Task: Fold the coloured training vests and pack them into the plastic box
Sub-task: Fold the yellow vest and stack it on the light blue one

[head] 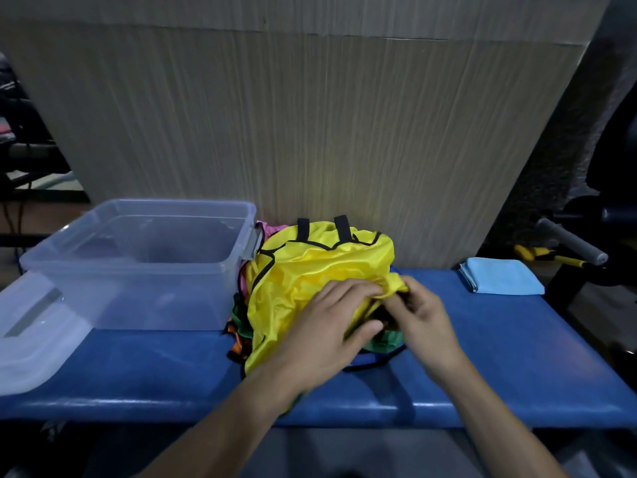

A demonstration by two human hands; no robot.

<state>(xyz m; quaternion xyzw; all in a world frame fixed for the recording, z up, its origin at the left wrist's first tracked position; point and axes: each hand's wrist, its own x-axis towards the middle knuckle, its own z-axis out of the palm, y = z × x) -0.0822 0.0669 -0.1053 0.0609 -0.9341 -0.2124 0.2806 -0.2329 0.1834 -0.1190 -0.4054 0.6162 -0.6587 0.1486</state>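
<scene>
Blue bench (pixel 482 339), cardboard backdrop (pixel 310 115), clear plastic box (pixel 138 263)

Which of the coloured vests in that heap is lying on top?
The yellow vest with black trim; both hands grip its near edge. The green, orange and pink ones only peek out from beneath it.

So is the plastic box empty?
Empty: through the clear plastic box only its bare floor shows, and the vests lie beside it.

Beside my one clear plastic box (pixel 138 260): one clear lid (pixel 31 336) to its left, one heap of vests to its right topped by one yellow black-trimmed vest (pixel 310 270), and one folded light-blue cloth (pixel 501 279) farther right.
</scene>
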